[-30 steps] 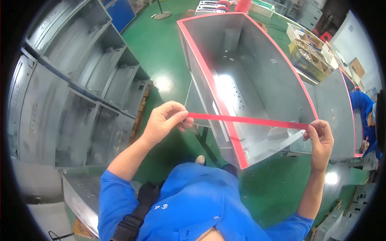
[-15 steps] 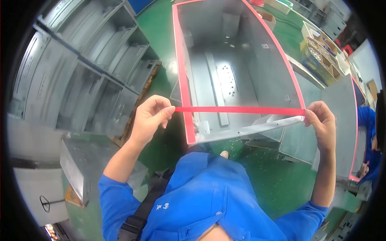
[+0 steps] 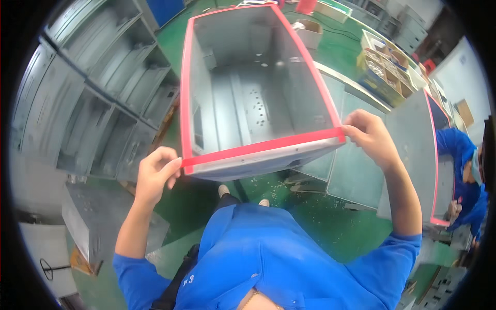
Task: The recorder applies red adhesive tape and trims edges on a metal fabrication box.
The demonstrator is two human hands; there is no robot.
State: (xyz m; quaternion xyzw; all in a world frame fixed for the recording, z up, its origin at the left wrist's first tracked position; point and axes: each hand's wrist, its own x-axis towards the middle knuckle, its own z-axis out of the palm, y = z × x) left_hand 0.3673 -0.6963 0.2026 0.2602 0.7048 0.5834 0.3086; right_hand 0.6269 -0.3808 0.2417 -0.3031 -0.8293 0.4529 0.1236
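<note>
We look down on two bare hands, one strip of red tape [image 3: 263,146] and one large grey metal box [image 3: 300,95], open at the top, in front of the person's body. Red tape also borders the box's other three top edges: left, right and far. The strip spans the near edge from corner to corner; we cannot tell whether it is pressed down along its length.

The left hand [image 3: 155,173] is closed to a pinch, thumb against forefinger, gripping the strip's left end at the near left corner, its other fingers curled. The right hand [image 3: 372,137] pinches the opposite end in the same way at the near right corner, its remaining fingers loosely bent.

Below, on a green floor [image 3: 310,207], we count two pale shoes [image 3: 223,190]. Beyond the box, to the right, stands one cardboard box [image 3: 312,39]. At the far right we see one co-worker in blue, with a hand [image 3: 453,210] at a second red-edged metal box [image 3: 405,142]. Several grey metal cabinets [image 3: 72,121] are stacked at the left.
</note>
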